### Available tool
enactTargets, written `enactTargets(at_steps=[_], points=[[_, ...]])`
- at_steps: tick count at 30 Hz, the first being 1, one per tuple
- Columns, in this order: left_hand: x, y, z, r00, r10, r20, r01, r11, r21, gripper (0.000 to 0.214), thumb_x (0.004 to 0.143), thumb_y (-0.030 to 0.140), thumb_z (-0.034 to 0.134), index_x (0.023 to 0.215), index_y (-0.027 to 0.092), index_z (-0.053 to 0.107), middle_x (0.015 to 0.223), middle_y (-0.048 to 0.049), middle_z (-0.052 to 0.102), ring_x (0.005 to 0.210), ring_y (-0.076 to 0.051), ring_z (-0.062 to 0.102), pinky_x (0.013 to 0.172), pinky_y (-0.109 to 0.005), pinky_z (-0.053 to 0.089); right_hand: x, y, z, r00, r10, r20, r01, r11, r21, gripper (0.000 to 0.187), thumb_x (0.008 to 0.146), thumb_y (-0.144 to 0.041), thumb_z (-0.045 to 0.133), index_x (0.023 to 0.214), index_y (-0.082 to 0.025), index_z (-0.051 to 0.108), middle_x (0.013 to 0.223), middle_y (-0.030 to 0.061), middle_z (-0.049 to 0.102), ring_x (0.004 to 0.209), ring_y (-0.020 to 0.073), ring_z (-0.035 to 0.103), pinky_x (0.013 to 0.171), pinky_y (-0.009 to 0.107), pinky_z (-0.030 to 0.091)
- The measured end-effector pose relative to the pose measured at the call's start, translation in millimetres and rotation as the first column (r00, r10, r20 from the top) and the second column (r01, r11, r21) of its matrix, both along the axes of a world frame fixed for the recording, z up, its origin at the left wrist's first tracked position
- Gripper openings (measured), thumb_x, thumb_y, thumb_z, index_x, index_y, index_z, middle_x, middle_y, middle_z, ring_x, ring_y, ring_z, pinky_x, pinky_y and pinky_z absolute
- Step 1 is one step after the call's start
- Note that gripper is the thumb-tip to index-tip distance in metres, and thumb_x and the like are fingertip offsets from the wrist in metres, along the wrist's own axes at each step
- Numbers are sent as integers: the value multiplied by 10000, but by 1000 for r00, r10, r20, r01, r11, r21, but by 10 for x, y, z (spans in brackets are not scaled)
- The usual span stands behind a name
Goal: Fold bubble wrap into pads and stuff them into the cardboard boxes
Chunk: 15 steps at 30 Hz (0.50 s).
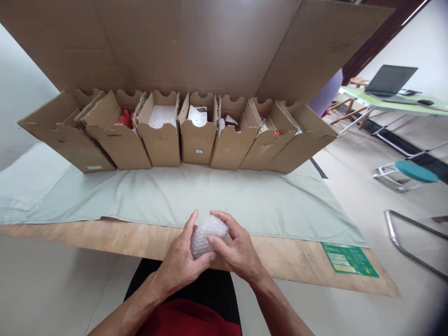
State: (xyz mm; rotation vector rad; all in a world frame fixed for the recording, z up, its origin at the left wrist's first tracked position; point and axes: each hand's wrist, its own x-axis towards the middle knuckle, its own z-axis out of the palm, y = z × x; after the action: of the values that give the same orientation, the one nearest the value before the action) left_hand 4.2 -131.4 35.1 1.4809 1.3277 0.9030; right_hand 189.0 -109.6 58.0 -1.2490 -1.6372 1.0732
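A bundle of clear bubble wrap (206, 235) is held between both hands, just above the table's front edge. My left hand (185, 252) grips its left side, with the thumb across the lower front. Around the right side curl the fingers of my right hand (240, 247), its thumb pressed on the front. Whether something is wrapped inside cannot be made out. Beyond the hands lies a pale green cloth (210, 191) with soft creases.
Several open cardboard boxes stand in a row, one holding bubble wrap sheets (163, 115) and another a white carton (198, 115). Behind them rises a large cardboard panel (175, 46). A laptop (392, 81) and a teal stool (416, 171) are at right.
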Motion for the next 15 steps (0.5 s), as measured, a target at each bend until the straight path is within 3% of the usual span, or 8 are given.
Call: enactTargets(at_steps=[3,6,12,15], points=[[-72,41,37,986,-5,167,16,998,-66,887,876,422,694,1623,178,281,1164,-111,688,1012,-250,690,934,-389,553,53,79,61,996,-62,-68,63,998,6,437,874,-322,682,1299,-226,656,1238,89,707,1022,224,693,890,337,580],[-126,86,37,956,31,293,0,994,-107,769,915,373,647,1595,188,342,1133,-93,688,984,-220,683,912,-355,554,98,153,97,999,-30,-33,30,1000,-2,437,869,-336,702,1293,-240,666,1244,87,704,989,223,693,868,337,589],[-181,123,-36,964,42,262,-18,995,-94,707,896,318,647,1556,194,426,1039,-66,670,914,-205,648,861,-339,543,122,254,79,998,24,65,-22,999,-40,516,864,-452,716,1331,-241,659,1281,96,707,1078,268,685,935,390,574],[-194,134,-17,978,19,208,-1,996,-84,713,873,280,645,1552,192,445,992,-52,654,856,-189,617,809,-322,529,106,314,64,996,52,72,-47,996,-70,476,864,-493,704,1259,-227,691,1181,91,741,992,265,699,886,377,575]])
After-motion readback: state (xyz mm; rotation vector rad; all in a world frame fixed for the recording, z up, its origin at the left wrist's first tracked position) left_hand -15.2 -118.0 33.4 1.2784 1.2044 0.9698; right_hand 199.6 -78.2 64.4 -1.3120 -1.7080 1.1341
